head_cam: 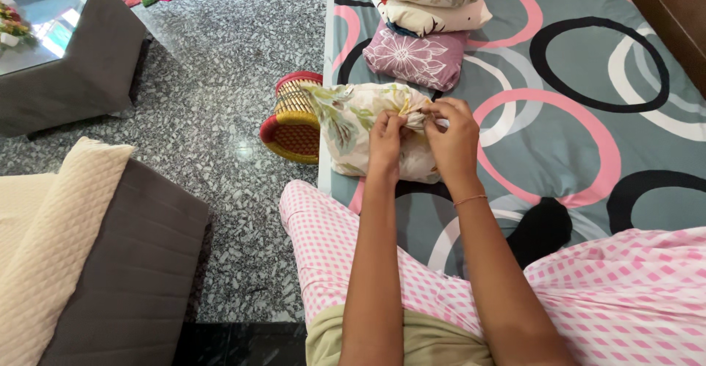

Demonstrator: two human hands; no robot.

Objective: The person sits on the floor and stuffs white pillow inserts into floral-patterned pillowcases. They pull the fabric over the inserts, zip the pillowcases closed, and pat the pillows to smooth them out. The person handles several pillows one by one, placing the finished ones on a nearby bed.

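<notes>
bedsheet (588, 64) open rightward, pillow stack (423, 35) blocking ahead

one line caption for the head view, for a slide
Both hands, left hand and right hand, pinch the floral cloth bundle on the ring-patterned bedsheet.

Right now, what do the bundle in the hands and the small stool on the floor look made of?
Floral bundle: soft woven cloth, matte, judging by its folds and gathers under the left hand and right hand. Stool: apparently woven cane or cord, ribbed yellow sides with a red rim.
</notes>
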